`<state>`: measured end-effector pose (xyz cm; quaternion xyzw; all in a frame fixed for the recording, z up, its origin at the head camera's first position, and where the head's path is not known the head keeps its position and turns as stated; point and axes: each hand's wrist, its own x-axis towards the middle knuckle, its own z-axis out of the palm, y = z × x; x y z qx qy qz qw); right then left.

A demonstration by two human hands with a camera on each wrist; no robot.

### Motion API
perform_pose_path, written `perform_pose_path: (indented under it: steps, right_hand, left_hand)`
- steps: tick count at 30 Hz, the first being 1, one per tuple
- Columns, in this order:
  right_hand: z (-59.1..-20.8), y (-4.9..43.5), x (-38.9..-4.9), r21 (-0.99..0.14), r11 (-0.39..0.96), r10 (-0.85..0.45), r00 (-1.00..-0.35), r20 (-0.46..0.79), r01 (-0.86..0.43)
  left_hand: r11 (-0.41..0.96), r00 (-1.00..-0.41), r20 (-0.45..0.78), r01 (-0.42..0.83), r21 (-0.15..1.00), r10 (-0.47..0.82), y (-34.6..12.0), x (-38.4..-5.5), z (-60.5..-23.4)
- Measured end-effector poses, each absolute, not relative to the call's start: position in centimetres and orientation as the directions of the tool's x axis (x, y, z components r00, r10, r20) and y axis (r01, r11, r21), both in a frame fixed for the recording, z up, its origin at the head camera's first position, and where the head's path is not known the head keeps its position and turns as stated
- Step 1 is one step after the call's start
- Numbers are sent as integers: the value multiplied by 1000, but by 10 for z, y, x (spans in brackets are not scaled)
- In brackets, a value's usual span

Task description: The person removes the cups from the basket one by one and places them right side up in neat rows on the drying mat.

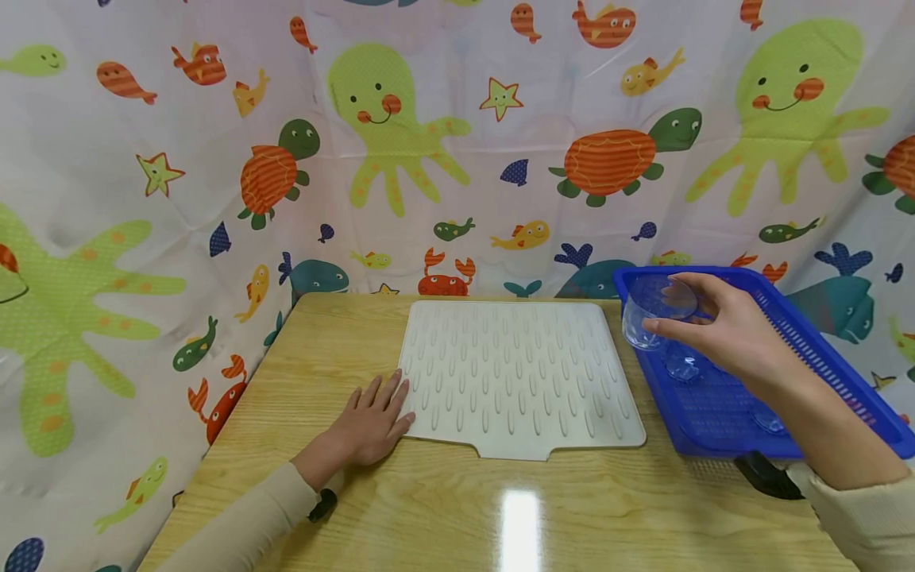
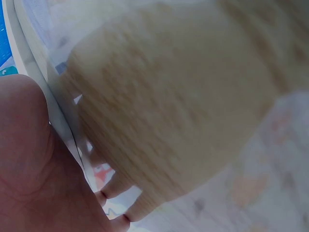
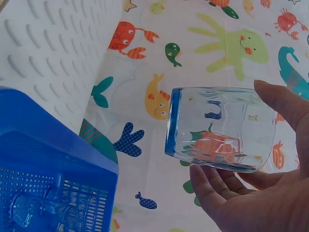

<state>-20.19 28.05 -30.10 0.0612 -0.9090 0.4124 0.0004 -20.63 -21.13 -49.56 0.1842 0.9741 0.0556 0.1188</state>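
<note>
At the blue basket's (image 1: pixel 668 409) far left corner, the right hand (image 1: pixel 729 326) pinches a glass (image 3: pixel 217 128), probably light, hard, slippery and breakable, best held by its sides, while the left hand (image 1: pixel 368 429) lies flat, well left of the basket.

The right hand (image 1: pixel 725 327) forms the grip, its thumb (image 1: pixel 675 328) on the side nearer the body and its fingers (image 3: pixel 210 188) curled opposite. From there the right forearm (image 1: pixel 829 429) slants back rightward, bare down to its sleeve (image 1: pixel 861 512). Well left of the grip and closer to the body, the left hand (image 1: pixel 373 427) lies palm down, fingers straight and slightly spread, the sleeved left forearm (image 1: pixel 246 528) angling away behind it.
</note>
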Motion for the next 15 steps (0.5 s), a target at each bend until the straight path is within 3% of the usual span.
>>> perform_pose_path:
  steps: [15]
  right_hand:
    - [-297, 265, -222, -754, 640, -164, -985, 57, -150]
  left_hand:
    - [925, -903, -209, 348, 154, 375, -212, -206, -495]
